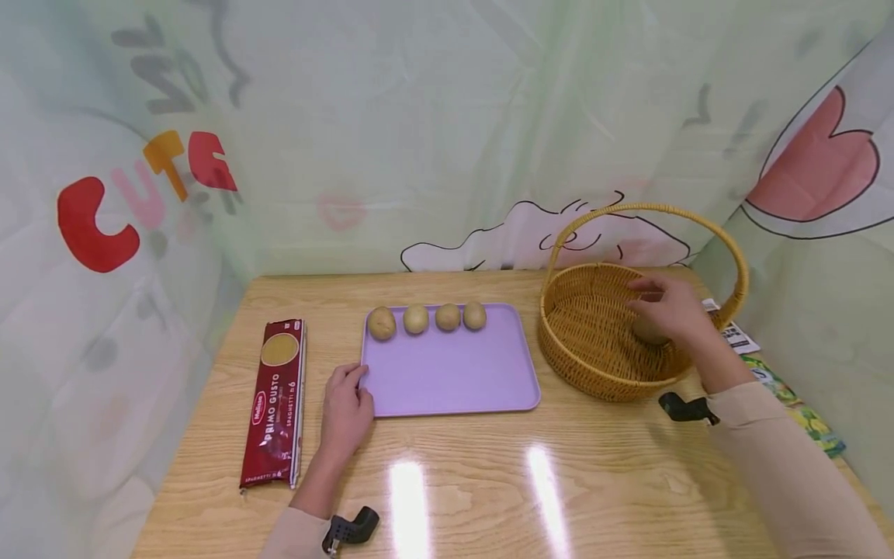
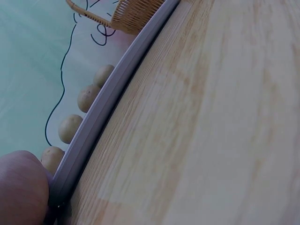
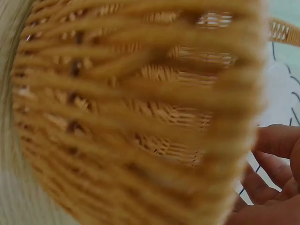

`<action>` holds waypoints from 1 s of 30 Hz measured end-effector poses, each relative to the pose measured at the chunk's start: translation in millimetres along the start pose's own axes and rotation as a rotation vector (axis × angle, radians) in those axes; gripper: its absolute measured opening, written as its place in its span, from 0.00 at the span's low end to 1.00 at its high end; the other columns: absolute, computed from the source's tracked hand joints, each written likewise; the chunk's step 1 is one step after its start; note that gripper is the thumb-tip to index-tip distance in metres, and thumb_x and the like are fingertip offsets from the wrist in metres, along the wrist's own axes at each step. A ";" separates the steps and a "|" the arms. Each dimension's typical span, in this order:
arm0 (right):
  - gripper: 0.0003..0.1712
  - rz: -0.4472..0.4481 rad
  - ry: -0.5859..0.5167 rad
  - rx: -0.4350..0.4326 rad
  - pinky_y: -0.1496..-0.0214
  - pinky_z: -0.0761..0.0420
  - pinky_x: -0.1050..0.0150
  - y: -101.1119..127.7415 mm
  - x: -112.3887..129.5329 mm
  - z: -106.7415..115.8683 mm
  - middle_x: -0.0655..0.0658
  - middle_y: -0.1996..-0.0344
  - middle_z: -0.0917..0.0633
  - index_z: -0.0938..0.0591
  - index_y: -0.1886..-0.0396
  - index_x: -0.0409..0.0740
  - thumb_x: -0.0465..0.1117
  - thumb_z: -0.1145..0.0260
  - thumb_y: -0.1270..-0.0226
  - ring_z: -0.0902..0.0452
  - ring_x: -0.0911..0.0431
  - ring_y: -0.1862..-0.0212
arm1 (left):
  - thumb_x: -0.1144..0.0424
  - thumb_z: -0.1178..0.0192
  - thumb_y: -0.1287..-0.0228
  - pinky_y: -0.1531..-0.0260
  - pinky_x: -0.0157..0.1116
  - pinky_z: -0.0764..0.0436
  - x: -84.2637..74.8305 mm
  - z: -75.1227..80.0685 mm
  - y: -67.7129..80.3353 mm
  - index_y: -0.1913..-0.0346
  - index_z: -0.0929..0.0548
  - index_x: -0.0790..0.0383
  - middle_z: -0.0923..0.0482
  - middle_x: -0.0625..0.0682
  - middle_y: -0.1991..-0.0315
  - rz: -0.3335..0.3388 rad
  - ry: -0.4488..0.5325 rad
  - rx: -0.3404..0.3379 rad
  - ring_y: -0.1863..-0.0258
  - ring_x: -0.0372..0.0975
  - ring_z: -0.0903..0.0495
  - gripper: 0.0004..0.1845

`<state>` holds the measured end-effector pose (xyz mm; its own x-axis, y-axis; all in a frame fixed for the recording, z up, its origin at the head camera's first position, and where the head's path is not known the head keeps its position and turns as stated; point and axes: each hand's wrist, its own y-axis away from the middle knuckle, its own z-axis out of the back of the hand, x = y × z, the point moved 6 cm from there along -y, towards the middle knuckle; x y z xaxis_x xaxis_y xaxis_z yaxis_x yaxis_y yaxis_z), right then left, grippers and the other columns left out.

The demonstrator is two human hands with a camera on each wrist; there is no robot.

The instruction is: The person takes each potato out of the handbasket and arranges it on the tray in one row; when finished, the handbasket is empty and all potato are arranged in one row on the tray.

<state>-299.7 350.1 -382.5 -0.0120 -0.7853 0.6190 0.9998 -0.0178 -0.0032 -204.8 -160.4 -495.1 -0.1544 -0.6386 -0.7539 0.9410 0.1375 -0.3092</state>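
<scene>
- Head view: the right hand (image 1: 670, 310) is down in the wicker basket (image 1: 594, 373), fingers curled over a potato (image 1: 648, 332) lying near the basket's right wall; whether the grip has truly closed, I cannot tell from here
- The left hand (image 1: 345, 411) rests flat and relaxed on the table (image 1: 489, 481), fingertips touching the near left corner of the purple tray (image 1: 454, 380), holding nothing
- Four potatoes (image 1: 427, 318) sit in a row along the tray's far edge, with bare tray to their right; a spaghetti packet (image 1: 275, 400) lies well left
- Left wrist view: a fingertip (image 2: 21, 187) presses the tray rim (image 2: 108, 103) – good, I'd judge that steadies the tray
- Right wrist view: blurred weave of the basket (image 3: 131, 117) fills it, fingers (image 3: 274, 159) bent at the right edge; the potato is hidden
- My call: wrap the potato fully, lift clear of the rim and under the handle (image 1: 649, 213) without snagging
</scene>
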 end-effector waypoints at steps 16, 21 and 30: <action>0.27 0.046 0.214 0.165 0.58 0.21 0.45 -6.2 -33.1 -14.6 0.25 0.51 0.23 0.27 0.41 0.26 0.39 0.38 0.35 0.25 0.39 0.56 | 0.77 0.45 0.42 0.47 0.46 0.23 4.4 -0.8 2.5 0.46 0.19 0.71 0.25 0.59 0.46 0.028 0.020 0.001 0.48 0.50 0.26 0.20; 0.25 0.073 0.283 0.152 0.56 0.24 0.40 -6.2 -31.9 -16.1 0.24 0.52 0.22 0.25 0.45 0.25 0.40 0.37 0.36 0.25 0.37 0.56 | 0.76 0.45 0.42 0.45 0.46 0.24 4.4 -1.0 2.0 0.46 0.19 0.71 0.25 0.60 0.46 0.032 0.019 0.011 0.46 0.50 0.26 0.19; 0.27 0.073 0.295 0.164 0.50 0.27 0.36 -1.8 -35.0 -21.2 0.27 0.52 0.20 0.22 0.48 0.28 0.42 0.30 0.41 0.26 0.34 0.52 | 0.77 0.45 0.43 0.45 0.48 0.25 0.9 0.2 0.3 0.47 0.19 0.71 0.24 0.61 0.47 -0.008 0.001 -0.015 0.47 0.52 0.26 0.19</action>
<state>-301.3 364.5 -420.9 0.0802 -0.9264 0.3679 0.9867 0.1261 0.1024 -204.5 -161.0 -495.7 -0.1622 -0.6386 -0.7523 0.9351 0.1439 -0.3237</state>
